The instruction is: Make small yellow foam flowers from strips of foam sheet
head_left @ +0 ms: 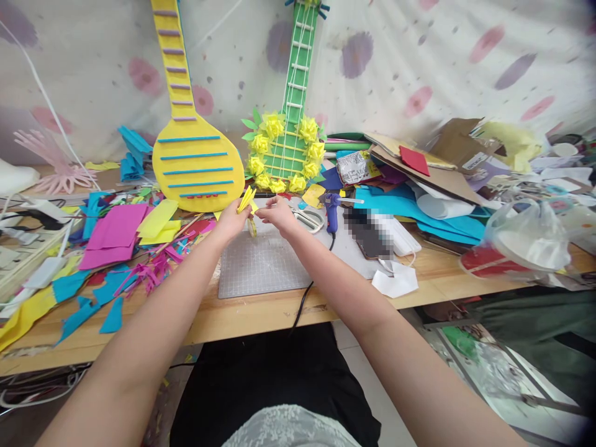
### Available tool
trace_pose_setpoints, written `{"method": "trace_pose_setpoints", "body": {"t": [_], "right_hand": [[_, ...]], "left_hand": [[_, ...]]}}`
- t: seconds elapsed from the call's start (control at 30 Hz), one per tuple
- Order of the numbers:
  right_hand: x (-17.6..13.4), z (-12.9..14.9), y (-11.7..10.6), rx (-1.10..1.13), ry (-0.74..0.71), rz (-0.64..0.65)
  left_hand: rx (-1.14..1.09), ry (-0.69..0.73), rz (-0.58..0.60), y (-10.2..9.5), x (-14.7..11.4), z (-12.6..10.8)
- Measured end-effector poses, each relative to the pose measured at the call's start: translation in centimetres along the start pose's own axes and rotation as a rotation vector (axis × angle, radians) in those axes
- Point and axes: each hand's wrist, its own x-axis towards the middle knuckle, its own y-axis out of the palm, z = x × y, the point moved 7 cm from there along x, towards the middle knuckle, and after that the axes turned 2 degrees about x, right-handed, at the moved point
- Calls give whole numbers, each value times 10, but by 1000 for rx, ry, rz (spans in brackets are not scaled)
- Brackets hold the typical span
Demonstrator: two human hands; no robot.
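Observation:
My left hand [233, 221] is closed around a small bunch of folded yellow paper pieces [246, 199], which stick up from between the fingers. Close beside it, my right hand [279, 215] has its fingertips pinched together by the yellow paper; what they hold, if anything, is too small to make out. Under the hands lies a grey cutting mat [265, 267], with a small roll of tape [252, 227] just below the left fingers. Scissors [308, 220] and a purple glue gun [331, 212] rest to the right of my right hand.
A yellow paper lute shape [198, 161] and a green one with yellow flowers [294, 102] lean against the back curtain. Coloured paper scraps [116, 233] cover the left side. On the right are a phone [367, 233], blue sheets [395, 208] and a bagged red tub [493, 257].

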Motion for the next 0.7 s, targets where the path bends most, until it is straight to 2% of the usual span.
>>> {"method": "trace_pose_setpoints", "body": {"t": [0.27, 0.43, 0.53, 0.63, 0.7], "right_hand": [[-2, 2, 5, 17, 6, 44], [5, -1, 2, -71, -20, 22], [12, 1, -14, -330, -72, -15], [20, 19, -37, -735, -182, -112], [30, 33, -51, -1011, -200, -149]], "left_hand": [[1, 20, -35, 0, 4, 5], [-14, -2, -28, -2, 3, 6], [-51, -58, -45, -5, 1, 11], [-132, -75, -69, -8, -2, 15], [-185, -99, -63, -9, -5, 17]]}}
